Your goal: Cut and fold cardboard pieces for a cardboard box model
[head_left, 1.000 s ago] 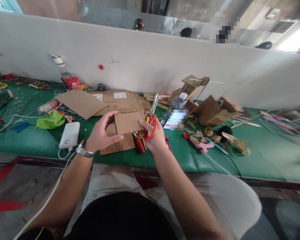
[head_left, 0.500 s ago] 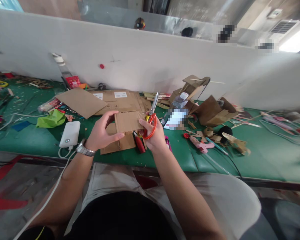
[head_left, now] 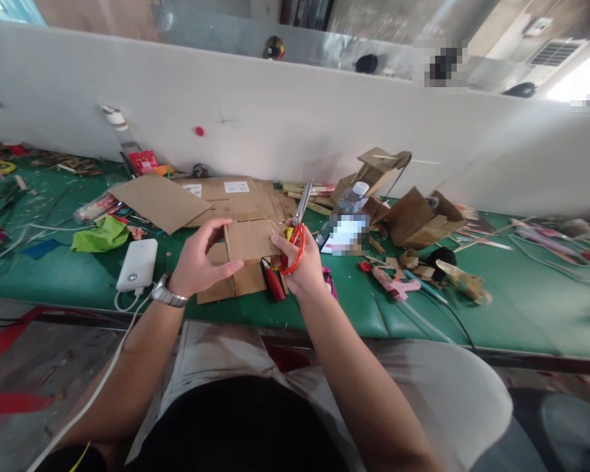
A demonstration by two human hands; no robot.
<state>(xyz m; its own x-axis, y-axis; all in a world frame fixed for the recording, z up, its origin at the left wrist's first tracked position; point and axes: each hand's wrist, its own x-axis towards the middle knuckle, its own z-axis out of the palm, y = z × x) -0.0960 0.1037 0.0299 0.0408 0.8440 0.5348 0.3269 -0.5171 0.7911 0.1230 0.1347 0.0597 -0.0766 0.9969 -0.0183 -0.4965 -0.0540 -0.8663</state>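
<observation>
A small rectangular cardboard piece (head_left: 253, 239) is held up over the bench between both hands. My left hand (head_left: 201, 259) grips its left side, with the thumb at the lower edge and the fingers at the upper. Orange-handled scissors (head_left: 295, 249) are in my right hand (head_left: 307, 272), blades pointing up and away. The right thumb also touches the cardboard piece's right end. Below lie more cardboard (head_left: 221, 285) and a red-handled tool (head_left: 274, 282), whose kind I cannot make out.
On the green bench (head_left: 334, 314) a white power bank (head_left: 137, 265) stands at left, its cable running along my left arm. Large cardboard sheets (head_left: 162, 203) lie behind. To the right are a phone (head_left: 344, 234), bottle (head_left: 353, 198), pink glue gun (head_left: 396, 285) and cardboard box (head_left: 417, 219).
Almost nothing differs. Both hands keep their hold on the cardboard piece and scissors, and the view has shifted very slightly.
</observation>
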